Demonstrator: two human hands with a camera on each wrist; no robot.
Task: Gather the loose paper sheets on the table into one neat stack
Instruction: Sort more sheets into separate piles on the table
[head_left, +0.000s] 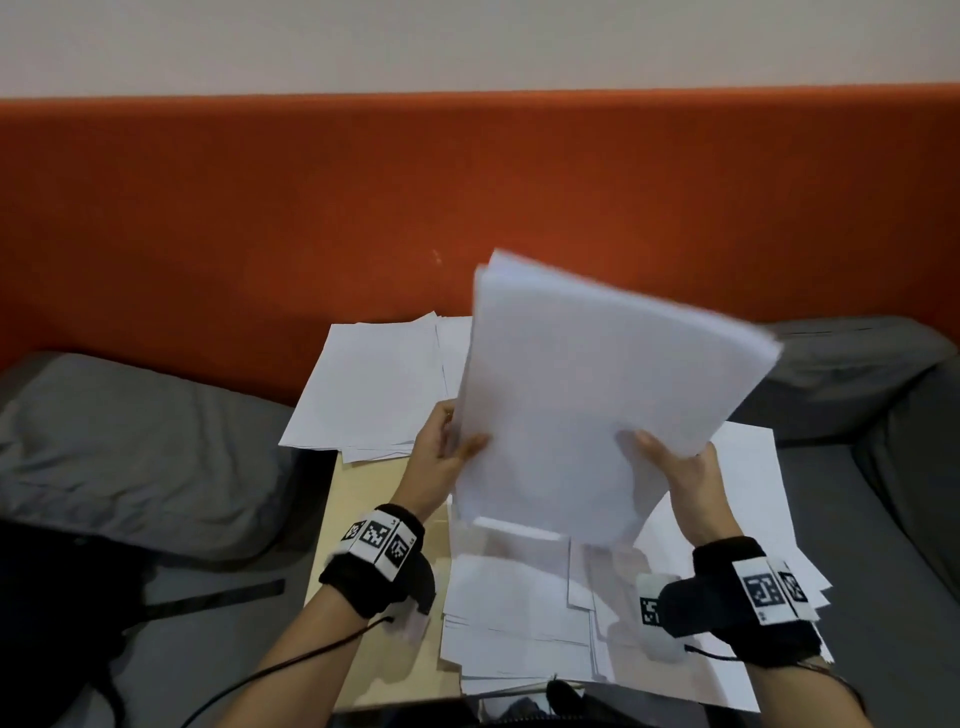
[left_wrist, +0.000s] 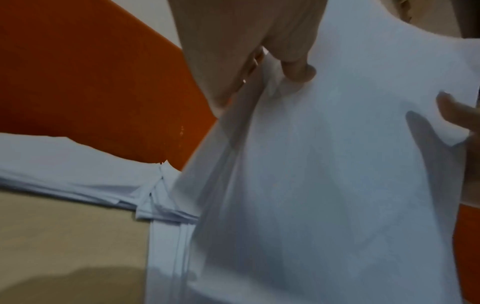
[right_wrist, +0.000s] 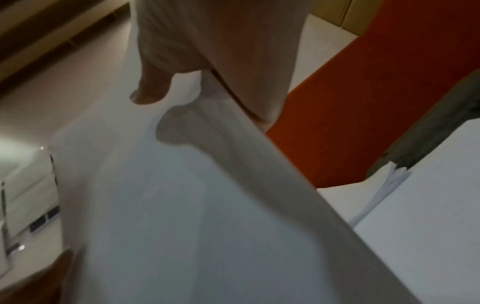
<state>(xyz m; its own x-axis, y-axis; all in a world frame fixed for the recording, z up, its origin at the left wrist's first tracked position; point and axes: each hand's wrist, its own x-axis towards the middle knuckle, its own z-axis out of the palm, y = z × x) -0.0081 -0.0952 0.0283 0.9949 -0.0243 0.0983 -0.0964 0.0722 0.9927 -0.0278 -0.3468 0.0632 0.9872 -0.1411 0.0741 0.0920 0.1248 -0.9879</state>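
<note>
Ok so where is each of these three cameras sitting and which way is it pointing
Head: looks down at the held bundle, table, both hands and wristbands.
Left wrist: looks along the left hand toward the orange wall.
Right wrist: looks along the right hand, up the paper.
Shared: all three show the bundle.

No readable text anywhere — the wristbands (head_left: 382, 540) carry only square black-and-white codes, seemingly without letters.
</note>
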